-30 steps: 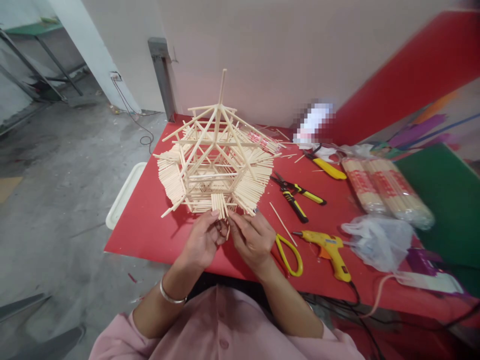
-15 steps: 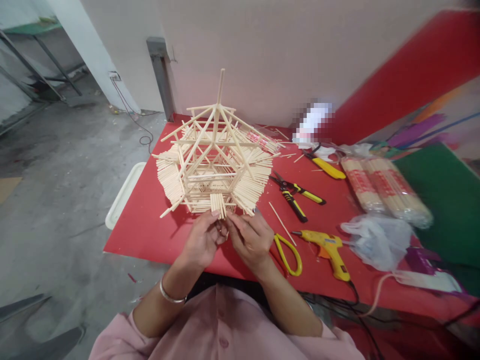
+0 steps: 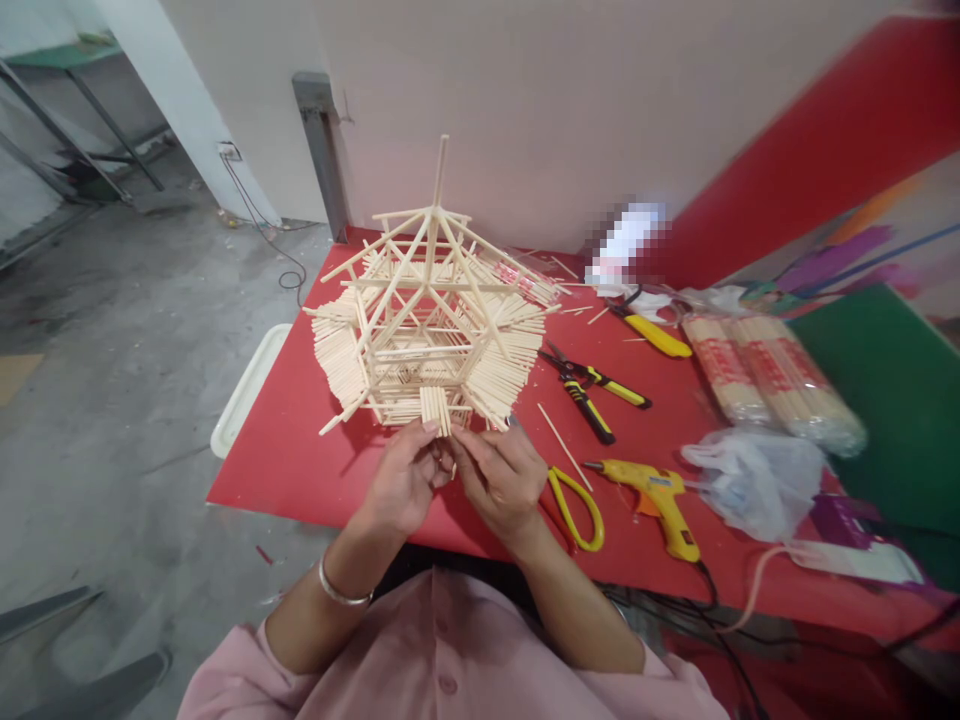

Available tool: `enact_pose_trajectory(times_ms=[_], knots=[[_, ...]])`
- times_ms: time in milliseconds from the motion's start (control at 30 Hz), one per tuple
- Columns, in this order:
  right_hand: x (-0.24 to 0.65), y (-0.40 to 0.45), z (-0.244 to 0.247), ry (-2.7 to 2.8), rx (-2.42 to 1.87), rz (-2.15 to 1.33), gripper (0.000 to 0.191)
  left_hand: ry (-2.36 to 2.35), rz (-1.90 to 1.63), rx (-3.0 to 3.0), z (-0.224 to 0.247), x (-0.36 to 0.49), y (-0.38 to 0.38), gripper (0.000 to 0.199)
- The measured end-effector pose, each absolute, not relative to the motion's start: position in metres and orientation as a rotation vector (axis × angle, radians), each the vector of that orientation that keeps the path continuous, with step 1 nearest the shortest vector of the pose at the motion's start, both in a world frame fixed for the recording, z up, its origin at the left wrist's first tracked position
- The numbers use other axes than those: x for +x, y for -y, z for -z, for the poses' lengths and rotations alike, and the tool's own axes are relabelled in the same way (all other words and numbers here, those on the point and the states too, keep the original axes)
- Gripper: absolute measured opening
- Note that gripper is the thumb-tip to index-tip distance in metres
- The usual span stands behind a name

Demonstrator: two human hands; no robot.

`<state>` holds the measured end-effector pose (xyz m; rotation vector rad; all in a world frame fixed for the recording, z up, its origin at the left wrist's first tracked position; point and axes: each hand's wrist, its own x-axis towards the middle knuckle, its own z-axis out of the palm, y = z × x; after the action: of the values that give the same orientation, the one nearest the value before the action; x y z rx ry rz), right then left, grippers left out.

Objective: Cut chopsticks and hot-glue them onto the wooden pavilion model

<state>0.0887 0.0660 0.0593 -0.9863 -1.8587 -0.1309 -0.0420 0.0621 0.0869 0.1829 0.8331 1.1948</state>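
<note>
A pagoda-like model of pale wooden sticks stands on the red tabletop, with slatted roof panels on its sides and an upright stick at its peak. At its near edge, a short row of sticks lies side by side. My left hand pinches the lower ends of these sticks from the left, fingers curled. From the right, my right hand grips the same ends with thumb and forefinger. The fingertips partly hide where the sticks meet the frame.
Right of the model lie black-and-yellow pliers, yellow-handled scissors, a loose stick and a yellow glue gun with a cord. Beyond them are bundled sticks in plastic, a plastic bag and a yellow-handled tool.
</note>
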Motion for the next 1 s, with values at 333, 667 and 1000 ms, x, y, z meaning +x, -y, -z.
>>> enact_pose_trajectory(times_ms=[333,667,1000], knots=[[0.088,-0.067,-0.062,1.87,-1.006,0.129,0.034,-0.829,-1.198,0.185,-0.088,-0.042,-0.063,0.026],[0.087,-0.06,-0.064,1.866,-1.028,-0.114,0.049,-0.818,-1.199,0.215,-0.091,-0.041,-0.064,0.025],[0.084,-0.066,-0.073,1.984,-1.079,-0.119,0.052,-0.836,-1.208,0.295,-0.091,-0.042,-0.062,0.022]])
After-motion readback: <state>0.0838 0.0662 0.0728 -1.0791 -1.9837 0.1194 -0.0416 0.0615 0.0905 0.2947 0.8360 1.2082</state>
